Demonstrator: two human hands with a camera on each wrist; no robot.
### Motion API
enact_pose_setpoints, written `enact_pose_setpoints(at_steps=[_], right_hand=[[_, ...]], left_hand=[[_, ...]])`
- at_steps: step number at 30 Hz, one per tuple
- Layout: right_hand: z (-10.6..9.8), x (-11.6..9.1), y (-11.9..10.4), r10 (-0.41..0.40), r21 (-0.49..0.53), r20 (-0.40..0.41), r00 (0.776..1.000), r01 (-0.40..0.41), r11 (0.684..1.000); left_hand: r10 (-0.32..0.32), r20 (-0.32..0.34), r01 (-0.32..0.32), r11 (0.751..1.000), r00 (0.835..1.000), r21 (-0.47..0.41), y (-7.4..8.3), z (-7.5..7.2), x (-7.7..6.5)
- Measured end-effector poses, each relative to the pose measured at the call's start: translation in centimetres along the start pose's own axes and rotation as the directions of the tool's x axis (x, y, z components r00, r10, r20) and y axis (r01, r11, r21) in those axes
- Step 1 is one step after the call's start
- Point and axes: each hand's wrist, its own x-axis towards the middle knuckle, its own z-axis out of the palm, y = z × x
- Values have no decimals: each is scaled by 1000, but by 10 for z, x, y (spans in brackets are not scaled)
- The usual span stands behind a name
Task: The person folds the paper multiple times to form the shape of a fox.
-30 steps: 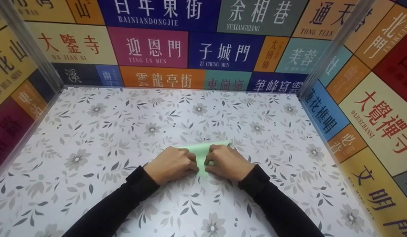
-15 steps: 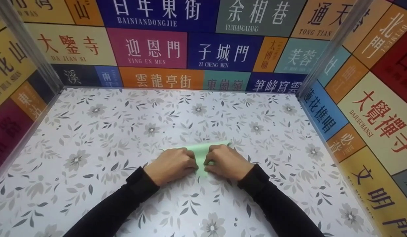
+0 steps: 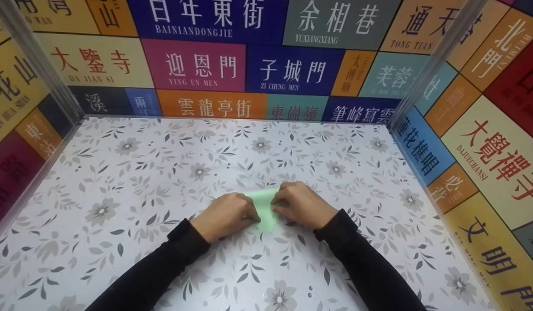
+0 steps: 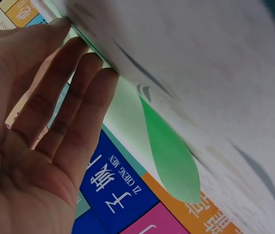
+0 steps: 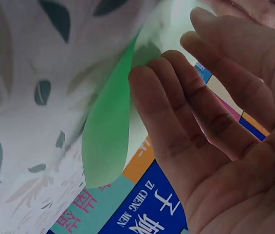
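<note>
A sheet of light green paper (image 3: 263, 206) lies on the table between my two hands in the head view. Part of it curves over in a loop, seen in the left wrist view as a darker green curl (image 4: 174, 153). My left hand (image 3: 227, 216) rests on the sheet's left side; its fingertips and thumb tip touch the paper along the tabletop, fingers nearly straight. On the right side, my right hand (image 3: 303, 205) touches the curled paper (image 5: 109, 131) with its outer fingers. Its thumb and index fingertips are slightly apart. The hands cover both sides of the sheet.
A white tabletop (image 3: 197, 142) with a grey flower pattern lies under the paper. Upright panels with coloured sign prints stand at the back (image 3: 193, 65), left (image 3: 16, 95) and right (image 3: 486, 151), joined at clear corner strips.
My right hand has shifted slightly right and away from me, and the paper's pointed far right corner is now out of sight. My left hand has barely moved.
</note>
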Motion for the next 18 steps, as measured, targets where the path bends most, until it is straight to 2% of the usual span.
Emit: enact_pose_setpoints(at_steps=[8, 14, 18], right_hand=[[-11, 24, 10, -2, -17, -33, 999, 2, 1000], [-10, 47, 13, 0, -2, 20, 1000, 0, 1000], [-8, 58, 14, -9, -5, 65, 998, 9, 1000]], left_hand=[[-9, 19, 9, 1000, 1000, -7, -1, -2, -1], [-32, 61, 32, 999, 998, -2, 1, -3, -1], [-34, 64, 34, 999, 997, 3, 1, -4, -1]])
